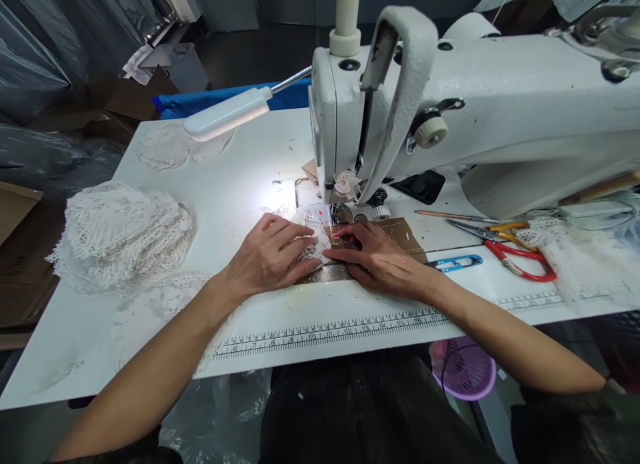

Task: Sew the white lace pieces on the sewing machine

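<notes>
Mid-frame, the lace [317,225] lies between the left hand [270,252] and right hand [376,254], beside the machine's [480,94] needle end, long axis unclear. The left, nearer, rests on it, fingers spread; whether the right pinches, I cannot tell.

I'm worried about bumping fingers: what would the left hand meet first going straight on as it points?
Probably the right hand, facing the left hand across the white lace; depth is unclear.
</notes>
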The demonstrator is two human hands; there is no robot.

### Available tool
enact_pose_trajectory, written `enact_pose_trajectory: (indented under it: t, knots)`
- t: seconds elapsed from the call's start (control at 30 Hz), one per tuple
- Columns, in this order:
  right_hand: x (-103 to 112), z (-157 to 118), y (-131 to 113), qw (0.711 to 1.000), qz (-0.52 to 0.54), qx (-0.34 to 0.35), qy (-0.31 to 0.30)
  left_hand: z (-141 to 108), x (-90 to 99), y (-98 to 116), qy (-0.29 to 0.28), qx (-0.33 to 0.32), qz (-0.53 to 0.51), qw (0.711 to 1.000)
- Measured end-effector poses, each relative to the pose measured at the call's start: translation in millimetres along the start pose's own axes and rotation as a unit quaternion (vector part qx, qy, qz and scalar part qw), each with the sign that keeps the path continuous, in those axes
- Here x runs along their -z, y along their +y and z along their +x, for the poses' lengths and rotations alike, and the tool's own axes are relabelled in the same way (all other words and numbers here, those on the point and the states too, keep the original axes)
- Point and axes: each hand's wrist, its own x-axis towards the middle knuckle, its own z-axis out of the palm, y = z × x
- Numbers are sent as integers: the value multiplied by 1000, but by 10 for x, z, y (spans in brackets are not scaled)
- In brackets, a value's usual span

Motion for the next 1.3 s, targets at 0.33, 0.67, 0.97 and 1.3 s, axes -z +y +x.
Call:
enact_pose_trajectory:
  t: [0.33,0.67,0.97,1.3]
  knots:
    - [-37,-8,22,1000,-4,11,11,-66,-76,-41,-82,27,24,996]
    - [-23,-2,31,1000,-15,22,0,-51,-63,-40,-91,25,40,995]
    - [-30,-4,48,999,-19,26,-1,-25,-44,-15,-116,46,35,992]
    - [-20,-3,28,1000,-17,22,0,-66,-85,-36,-99,30,36,994]
